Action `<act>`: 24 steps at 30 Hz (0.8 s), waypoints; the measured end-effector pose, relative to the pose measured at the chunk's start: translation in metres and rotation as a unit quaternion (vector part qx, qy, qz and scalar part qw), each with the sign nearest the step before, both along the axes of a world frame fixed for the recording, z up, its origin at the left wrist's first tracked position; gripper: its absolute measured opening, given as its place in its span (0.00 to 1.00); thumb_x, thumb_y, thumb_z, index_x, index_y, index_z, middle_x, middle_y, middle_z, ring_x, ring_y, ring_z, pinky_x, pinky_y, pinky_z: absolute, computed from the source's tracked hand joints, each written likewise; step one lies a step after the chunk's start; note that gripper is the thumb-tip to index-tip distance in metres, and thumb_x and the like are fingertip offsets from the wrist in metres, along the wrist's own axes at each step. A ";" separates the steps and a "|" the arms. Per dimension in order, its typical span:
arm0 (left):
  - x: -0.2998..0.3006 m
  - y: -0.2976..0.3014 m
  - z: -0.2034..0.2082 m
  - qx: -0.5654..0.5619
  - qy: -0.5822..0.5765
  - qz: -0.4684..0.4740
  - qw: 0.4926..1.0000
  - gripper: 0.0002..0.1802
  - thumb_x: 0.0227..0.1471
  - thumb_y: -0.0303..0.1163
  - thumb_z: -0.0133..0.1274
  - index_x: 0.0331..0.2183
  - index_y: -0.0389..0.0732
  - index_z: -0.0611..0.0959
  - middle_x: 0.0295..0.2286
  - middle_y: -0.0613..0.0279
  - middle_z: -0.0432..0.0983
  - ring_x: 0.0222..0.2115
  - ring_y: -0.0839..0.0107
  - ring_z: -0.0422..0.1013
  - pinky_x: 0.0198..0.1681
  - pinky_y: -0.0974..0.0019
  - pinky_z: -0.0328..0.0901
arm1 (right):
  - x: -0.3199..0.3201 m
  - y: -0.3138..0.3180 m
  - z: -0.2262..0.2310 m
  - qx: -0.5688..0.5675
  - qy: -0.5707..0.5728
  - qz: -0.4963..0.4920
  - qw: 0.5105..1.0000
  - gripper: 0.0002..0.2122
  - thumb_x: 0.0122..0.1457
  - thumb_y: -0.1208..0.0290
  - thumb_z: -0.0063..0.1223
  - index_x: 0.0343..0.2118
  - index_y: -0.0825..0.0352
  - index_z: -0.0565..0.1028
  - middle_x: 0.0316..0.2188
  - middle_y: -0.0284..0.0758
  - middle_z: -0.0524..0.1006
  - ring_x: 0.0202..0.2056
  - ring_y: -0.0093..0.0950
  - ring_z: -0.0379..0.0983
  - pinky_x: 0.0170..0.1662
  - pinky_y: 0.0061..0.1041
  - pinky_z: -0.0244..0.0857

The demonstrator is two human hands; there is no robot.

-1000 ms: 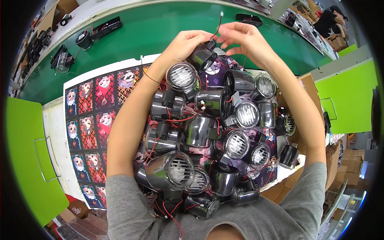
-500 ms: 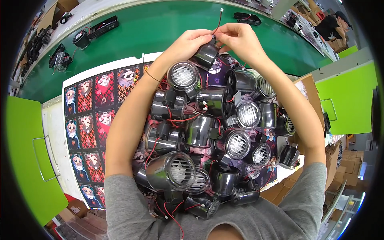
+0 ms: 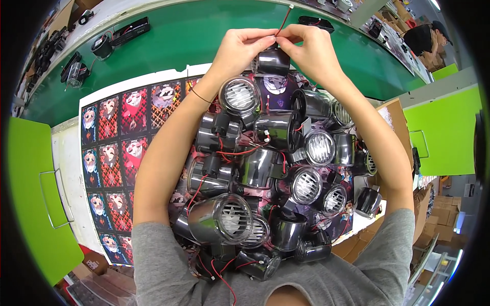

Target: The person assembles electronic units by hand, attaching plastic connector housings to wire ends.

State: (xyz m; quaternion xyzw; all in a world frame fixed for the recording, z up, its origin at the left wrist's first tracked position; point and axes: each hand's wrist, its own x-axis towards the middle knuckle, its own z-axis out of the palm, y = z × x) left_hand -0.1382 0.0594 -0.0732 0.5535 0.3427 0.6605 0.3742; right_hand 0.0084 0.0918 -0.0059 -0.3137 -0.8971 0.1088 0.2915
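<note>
Both hands meet at the far side of the pile, over the green surface. My left hand (image 3: 240,53) and my right hand (image 3: 311,51) pinch a thin red wire (image 3: 283,23) between thumbs and fingertips. Its small white connector (image 3: 291,6) sticks up past the fingers. Just below the fingertips is the dark, glossy cylindrical fan unit (image 3: 274,61) that the wire belongs to. Between my forearms lie several similar fan units (image 3: 219,219) with slatted round grilles and red wires, heaped on a printed sheet. The exact pinch point is partly hidden by the fingers.
Printed card sheets (image 3: 120,135) cover the white board on the left. A green work surface (image 3: 178,38) runs across the far side, with more black parts (image 3: 130,32) on it. Lime-green panels (image 3: 35,194) flank me. Cardboard boxes (image 3: 449,217) stand at right; a person (image 3: 426,38) sits far right.
My hands have shifted slightly farther away, and the held fan unit has turned more sideways. Its wire and connector have moved a little right and up. Both hands keep pinching.
</note>
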 end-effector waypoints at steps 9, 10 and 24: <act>0.001 0.000 0.000 0.031 0.051 0.083 0.995 0.09 0.45 0.27 0.51 0.31 0.33 0.79 0.24 0.59 0.76 0.24 0.80 0.69 0.28 0.77 0.64 | -0.012 -0.006 -0.007 0.015 0.054 -0.041 0.998 0.08 0.42 0.70 0.52 0.21 0.71 0.74 0.17 0.43 0.74 0.21 0.36 0.72 0.29 0.29 0.66; 0.001 -0.001 0.000 0.030 0.051 0.083 0.995 0.09 0.45 0.27 0.51 0.31 0.33 0.79 0.24 0.59 0.76 0.24 0.80 0.69 0.28 0.77 0.64 | -0.013 -0.006 -0.007 -0.001 0.057 -0.052 0.997 0.09 0.41 0.69 0.52 0.20 0.71 0.74 0.17 0.43 0.73 0.21 0.37 0.72 0.29 0.29 0.66; 0.006 -0.003 -0.002 0.041 0.056 0.130 0.989 0.08 0.43 0.24 0.50 0.29 0.33 0.80 0.22 0.58 0.76 0.23 0.78 0.71 0.27 0.76 0.65 | -0.017 -0.004 -0.020 -0.014 0.086 -0.075 0.993 0.11 0.41 0.67 0.53 0.19 0.73 0.72 0.17 0.44 0.73 0.21 0.36 0.72 0.28 0.29 0.65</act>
